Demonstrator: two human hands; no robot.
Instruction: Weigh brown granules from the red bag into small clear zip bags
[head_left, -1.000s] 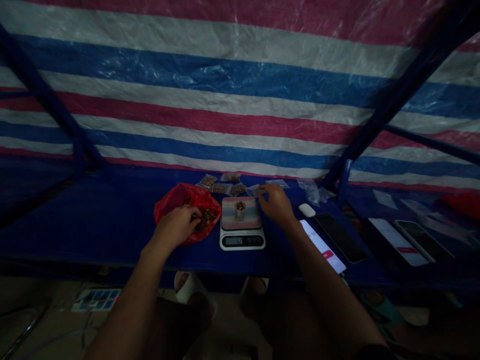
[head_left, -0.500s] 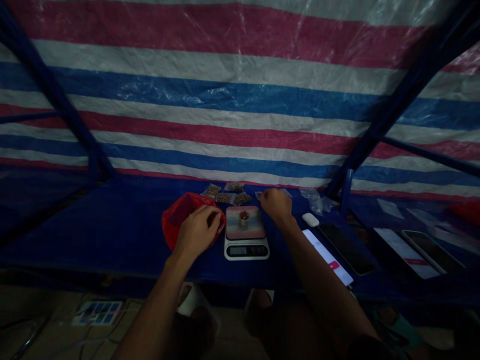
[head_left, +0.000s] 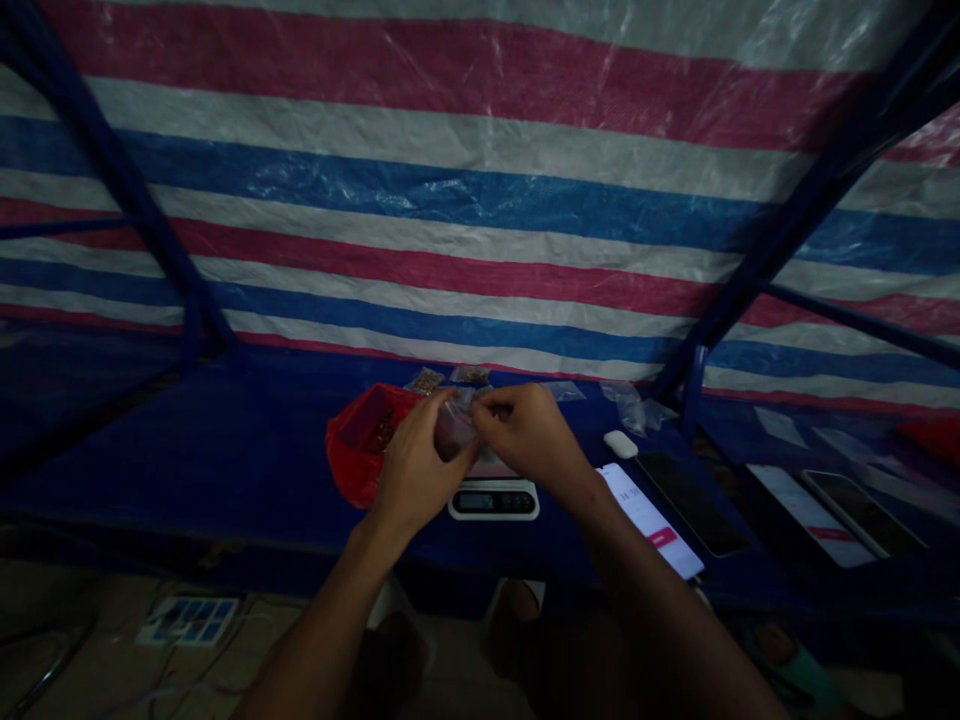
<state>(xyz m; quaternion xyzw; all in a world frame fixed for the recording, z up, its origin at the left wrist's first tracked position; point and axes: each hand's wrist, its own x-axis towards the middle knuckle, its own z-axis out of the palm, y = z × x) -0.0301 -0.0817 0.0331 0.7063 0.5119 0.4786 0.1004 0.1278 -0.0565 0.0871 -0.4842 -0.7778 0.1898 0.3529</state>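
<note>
From where I stand, both hands meet over the scale (head_left: pixel 493 502) with a clear bag (head_left: pixel 455 418) between them. The left hand (head_left: pixel 422 458) holds it in a wide curl, thumb well apart from the fingers; the right hand (head_left: pixel 523 425) is narrowed to a pinch at the bag's edge. I'd guess the two-sided grip is to work such limp film apart, though its mouth is too dim to make out.

The red bag (head_left: pixel 360 445) sits just left of the scale, its brown bits probably kept close for reaching. Filled packets (head_left: pixel 471 375) lie along the table's (head_left: pixel 285 450) far side, likely to be out of the way (the phone (head_left: pixel 651 522), lit up at the right, seems parked for the same reason).

Half a second ago the left hand was at the red bag and the right beyond the scale, at a flat bag. Now they have come together, hiding the cup that showed on the scale.
</note>
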